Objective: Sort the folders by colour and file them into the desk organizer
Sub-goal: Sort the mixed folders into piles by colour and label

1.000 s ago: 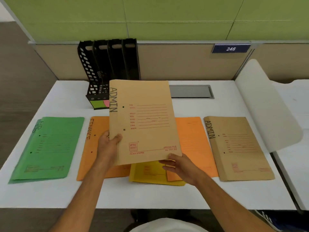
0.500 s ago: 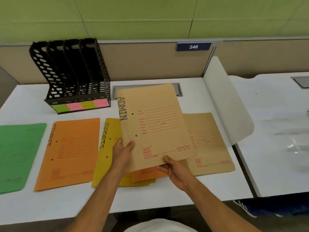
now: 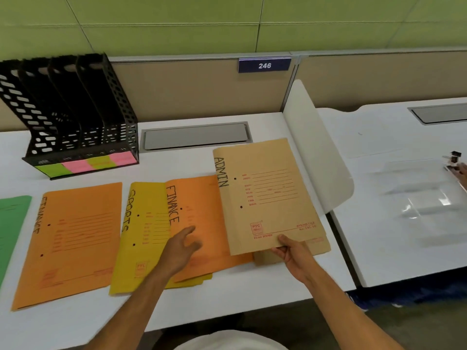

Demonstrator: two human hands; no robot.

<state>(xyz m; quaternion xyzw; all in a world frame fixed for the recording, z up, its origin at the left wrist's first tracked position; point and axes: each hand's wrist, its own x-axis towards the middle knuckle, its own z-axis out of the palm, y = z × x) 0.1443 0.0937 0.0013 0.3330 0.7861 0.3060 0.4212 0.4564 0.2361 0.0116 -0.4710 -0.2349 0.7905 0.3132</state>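
A white desk (image 3: pixel 227 306) is filling the lower view, backed by a tan partition (image 3: pixel 192 92) under green wall panels (image 3: pixel 177 21); a blue plate (image 3: pixel 264 65) reading 246 is sitting on the partition's top rail; a grey hatch (image 3: pixel 195 135) is lying flush in the desk; a white divider (image 3: pixel 318 145) is separating it from a neighbouring white desk (image 3: pixel 404 210).

The black organizer (image 3: pixel 73 114) is standing at the back left, with green and pink notes along its base.

The right hand (image 3: pixel 294 253) is pinching the near edge of the ADMIN folder (image 3: pixel 267 195), thumb on top, holding it over a second tan folder (image 3: pixel 262 258) at the desk's right; the left hand (image 3: pixel 180 251) is hovering with fingers loosely spread, gripping nothing, above the FINANCE folder (image 3: pixel 202 223), which is overlapping the SPORTS folder (image 3: pixel 141 236); another orange folder (image 3: pixel 73 238) and a green folder (image 3: pixel 10 228) are lying further left.
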